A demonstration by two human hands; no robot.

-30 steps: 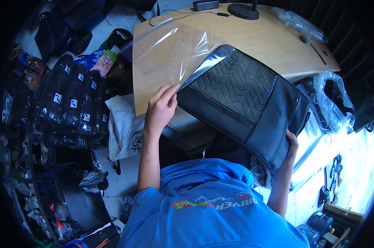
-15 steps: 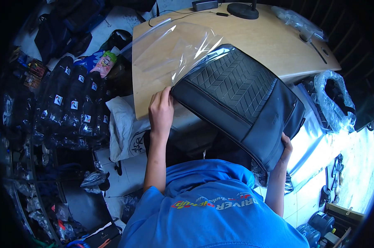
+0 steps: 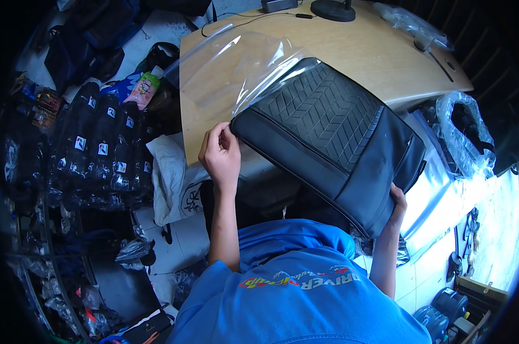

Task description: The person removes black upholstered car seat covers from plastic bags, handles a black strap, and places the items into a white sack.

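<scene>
A black backpack (image 3: 322,117) with a chevron-stitched panel lies slanted in front of me, its far end resting over the table edge. A clear plastic bag (image 3: 213,69) covers its far left end and spreads flat over the tabletop. At the backpack's left corner, my left hand (image 3: 222,152) is closed in a pinch on the rim of the plastic bag. My right hand (image 3: 398,203) grips the backpack's near right end, thumb on top and the other fingers hidden beneath.
The wooden table (image 3: 380,57) bears a round black stand base (image 3: 333,10), a cable and a clear plastic package (image 3: 411,26). Plastic-wrapped black goods (image 3: 101,143) stack up on the left. A plastic-wrapped loop (image 3: 463,135) sits on the right, with blue water jugs (image 3: 448,304) below.
My left hand has shifted slightly nearer and its fingers have curled at the corner. The plastic bag's edge has moved a little up the backpack. My right hand keeps its hold.
</scene>
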